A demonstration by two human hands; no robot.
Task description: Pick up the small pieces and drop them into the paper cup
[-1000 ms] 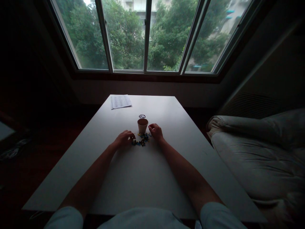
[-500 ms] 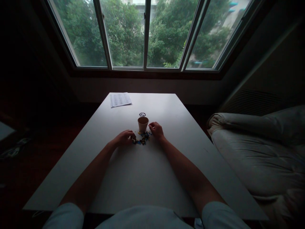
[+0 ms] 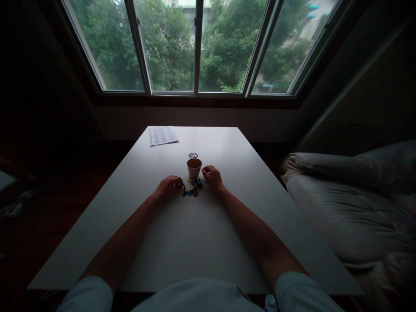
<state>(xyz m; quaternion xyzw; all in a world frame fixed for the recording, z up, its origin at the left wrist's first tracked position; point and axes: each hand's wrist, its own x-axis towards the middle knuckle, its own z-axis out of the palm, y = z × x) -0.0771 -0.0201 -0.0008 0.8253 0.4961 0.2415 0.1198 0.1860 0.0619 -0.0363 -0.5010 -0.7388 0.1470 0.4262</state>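
Note:
A brown paper cup point(image 3: 194, 169) stands upright near the middle of the white table point(image 3: 195, 242). Just in front of it lies a loose pile of small dark, blue and yellow pieces point(image 3: 194, 190), too small to name. My left hand point(image 3: 169, 185) rests at the pile's left edge, fingers curled and closed; whatever they may hold is hidden. Beside the cup's right side is my right hand point(image 3: 212, 176), its thumb and fingertips pinched together. I cannot make out anything between them.
Behind the cup lies a small dark-rimmed ring-shaped item point(image 3: 193, 155). Printed paper sheets point(image 3: 163, 135) are at the table's far left corner. A cushioned light sofa point(image 3: 351, 208) stands to the right, and a window point(image 3: 195, 47) is beyond the table.
My left hand has drawn slightly left, off the edge of the pile. My right hand stays beside the cup. The view has shifted a little.

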